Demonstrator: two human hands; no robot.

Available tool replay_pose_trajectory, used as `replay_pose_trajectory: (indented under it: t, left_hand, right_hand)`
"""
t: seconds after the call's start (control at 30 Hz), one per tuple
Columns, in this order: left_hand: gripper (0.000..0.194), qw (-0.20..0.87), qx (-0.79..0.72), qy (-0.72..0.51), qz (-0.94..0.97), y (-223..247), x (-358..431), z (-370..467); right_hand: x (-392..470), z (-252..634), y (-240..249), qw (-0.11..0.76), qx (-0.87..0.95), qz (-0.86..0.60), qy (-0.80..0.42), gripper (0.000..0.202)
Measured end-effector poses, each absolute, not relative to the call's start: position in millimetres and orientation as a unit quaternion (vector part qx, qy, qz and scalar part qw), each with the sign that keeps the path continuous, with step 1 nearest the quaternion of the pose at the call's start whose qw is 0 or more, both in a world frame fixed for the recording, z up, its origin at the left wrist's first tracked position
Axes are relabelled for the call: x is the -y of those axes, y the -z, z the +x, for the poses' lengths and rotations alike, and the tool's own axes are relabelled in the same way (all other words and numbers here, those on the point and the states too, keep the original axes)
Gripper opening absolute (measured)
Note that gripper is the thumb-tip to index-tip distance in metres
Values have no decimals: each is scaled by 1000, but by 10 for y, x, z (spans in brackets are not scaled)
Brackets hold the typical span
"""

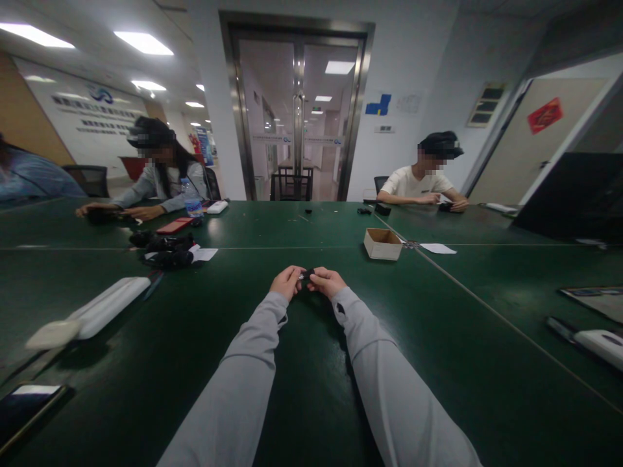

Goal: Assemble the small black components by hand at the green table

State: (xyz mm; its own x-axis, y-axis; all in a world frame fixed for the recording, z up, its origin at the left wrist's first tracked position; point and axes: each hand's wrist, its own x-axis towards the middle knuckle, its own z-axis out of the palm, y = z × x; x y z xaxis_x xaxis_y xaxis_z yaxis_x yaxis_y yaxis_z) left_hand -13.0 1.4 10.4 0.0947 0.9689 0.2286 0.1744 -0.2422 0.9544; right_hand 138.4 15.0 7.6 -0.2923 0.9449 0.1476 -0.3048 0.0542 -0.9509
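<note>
Both my hands meet over the green table (311, 350), in the middle of the head view. Between them is a small black object (307, 274) with a light, metallic-looking bit at its left end; its kind is too small to make out. My left hand (287, 282) pinches the left end with thumb and fingers. On the other side, my right hand (329, 282) has its fingers closed on the black right end. The fingers partly hide the object.
An open cardboard box (383, 245) stands beyond my right hand, with white paper (438, 248) beside it. Black bundled items (165, 250) lie at left, nearer me a white power strip (114, 305) and a phone (29, 412). Two people (160, 162) (413, 181) sit across.
</note>
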Motion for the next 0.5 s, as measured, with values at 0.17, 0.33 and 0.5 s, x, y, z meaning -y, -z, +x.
replay_pose_trajectory:
  t: [0.17,0.33,0.5]
  left_hand:
    - [28,470,-451,-460,604,-156,-2,-151]
    - [28,464,-448,-463,608,-172,5,-149]
    - [28,465,-453,-465,603,-167,6,-141]
  right_hand:
    - [-143,1387,-84,504,518,-307,-619,36]
    - [-141,1388,-90,504,520,-308,-617,35]
    - [-141,1387,-90,506,515,-310,-619,37]
